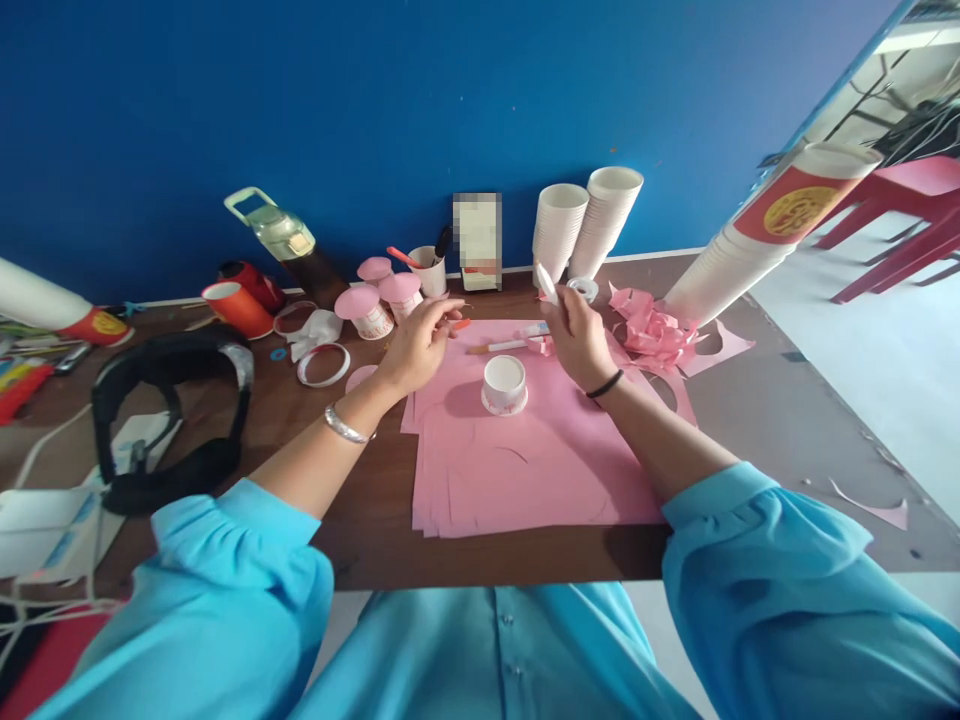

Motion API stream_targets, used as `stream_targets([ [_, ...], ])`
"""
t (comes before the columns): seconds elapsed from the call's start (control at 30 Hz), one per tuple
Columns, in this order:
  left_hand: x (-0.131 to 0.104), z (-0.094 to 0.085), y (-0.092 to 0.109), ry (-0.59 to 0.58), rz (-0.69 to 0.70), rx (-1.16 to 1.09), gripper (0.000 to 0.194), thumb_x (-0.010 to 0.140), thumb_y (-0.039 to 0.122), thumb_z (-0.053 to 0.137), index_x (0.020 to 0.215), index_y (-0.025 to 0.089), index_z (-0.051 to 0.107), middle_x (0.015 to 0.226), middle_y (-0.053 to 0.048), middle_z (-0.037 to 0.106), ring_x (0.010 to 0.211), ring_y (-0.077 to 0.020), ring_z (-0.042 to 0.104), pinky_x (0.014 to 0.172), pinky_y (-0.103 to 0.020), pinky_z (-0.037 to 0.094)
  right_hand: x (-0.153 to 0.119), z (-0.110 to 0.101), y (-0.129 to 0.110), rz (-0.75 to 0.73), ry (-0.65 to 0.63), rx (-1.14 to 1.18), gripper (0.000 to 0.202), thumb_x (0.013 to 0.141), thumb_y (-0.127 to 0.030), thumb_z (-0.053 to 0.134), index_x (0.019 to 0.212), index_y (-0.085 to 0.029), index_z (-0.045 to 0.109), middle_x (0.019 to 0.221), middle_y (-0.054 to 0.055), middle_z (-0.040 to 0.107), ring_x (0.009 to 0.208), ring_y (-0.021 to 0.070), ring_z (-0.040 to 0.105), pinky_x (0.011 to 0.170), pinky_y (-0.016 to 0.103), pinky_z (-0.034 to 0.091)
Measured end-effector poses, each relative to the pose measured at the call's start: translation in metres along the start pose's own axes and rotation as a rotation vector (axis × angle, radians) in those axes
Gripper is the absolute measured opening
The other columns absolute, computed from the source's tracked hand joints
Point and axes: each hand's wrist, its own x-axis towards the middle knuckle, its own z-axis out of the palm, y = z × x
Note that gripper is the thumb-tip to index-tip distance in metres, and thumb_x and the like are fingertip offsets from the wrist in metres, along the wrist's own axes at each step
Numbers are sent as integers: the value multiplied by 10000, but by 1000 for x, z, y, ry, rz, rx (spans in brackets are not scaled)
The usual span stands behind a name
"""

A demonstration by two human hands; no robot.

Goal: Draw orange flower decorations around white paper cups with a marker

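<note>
My left hand (424, 345) hovers over the back left edge of the pink paper sheets (480, 470), fingers slightly bent and apart. A small orange piece (460, 324) shows by its fingertips; whether they touch it I cannot tell. My right hand (579, 335) is closed around a slim white tube (547, 284), its narrow end pointing up. Between the hands, a small paper cup (505, 385) stands upside down on the paper. Behind it lie a brush (499, 347) and a small folded pink scrap (541, 346).
Several cups with pink paper tops (358, 303) stand left of a cup holding pens (429, 270). Stacked white cups (561, 225) stand against the blue wall. Pink offcuts (652, 330) and a long cup stack (757, 235) are right. A black headset-like band (236, 400) lies left.
</note>
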Motion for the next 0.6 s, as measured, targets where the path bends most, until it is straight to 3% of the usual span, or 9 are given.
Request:
stream_targets([
  [0.07, -18, 1, 6, -81, -48, -262, 582, 959, 92, 482, 1521, 234, 529, 1442, -138, 680, 1262, -240, 711, 1073, -480, 618, -4, 1, -10, 82, -29, 238, 309, 1083, -548, 504, 1133, -253, 578, 745, -31, 574, 640, 161, 535, 615, 305, 458],
  [0.13, -30, 3, 13, -232, -54, -413, 727, 918, 119, 594, 1609, 292, 451, 1624, -135, 565, 1499, -297, 571, 1212, -531, 527, -12, 4, -19, 151, -102, 433, 362, 1077, -589, 514, 1232, -263, 539, 702, -73, 513, 557, 128, 464, 533, 271, 407],
  [0.23, -38, 8, 27, -436, -62, -490, 931, 863, 217, 778, 1679, 354, 352, 1754, -119, 410, 1639, -352, 387, 1326, -578, 379, -30, 10, -26, 186, -142, 485, 400, 1062, -602, 546, 1265, -258, 521, 722, -82, 541, 516, 99, 447, 497, 256, 375],
  [0.3, -38, 15, 35, -495, -83, -526, 1039, 821, 321, 877, 1695, 347, 317, 1773, -141, 367, 1648, -374, 361, 1331, -608, 352, -39, 12, -26, 172, -168, 446, 392, 1066, -583, 548, 1273, -251, 519, 733, -81, 556, 519, 96, 462, 495, 255, 387],
  [0.4, -34, 28, 39, -477, -133, -618, 907, 851, 394, 867, 1640, 290, 430, 1743, -171, 399, 1596, -374, 443, 1309, -590, 371, -43, 9, -27, 147, -178, 396, 411, 1097, -527, 498, 1416, -270, 463, 751, -76, 576, 500, 102, 456, 490, 268, 416],
  [0.53, -29, 39, 39, -412, -233, -789, 606, 870, 490, 849, 1381, 211, 679, 1463, -155, 665, 1375, -354, 625, 1176, -537, 481, -38, -6, -35, 74, -108, 339, 491, 1123, -463, 442, 1583, -324, 340, 805, -37, 631, 485, 127, 460, 481, 306, 459],
  [0.6, -29, 40, 41, -307, -302, -874, 555, 828, 527, 880, 1248, 199, 726, 1319, -121, 720, 1277, -326, 656, 1101, -481, 513, -37, -13, -42, 35, -85, 358, 467, 1137, -450, 415, 1587, -354, 340, 822, -35, 634, 471, 125, 446, 461, 305, 449],
])
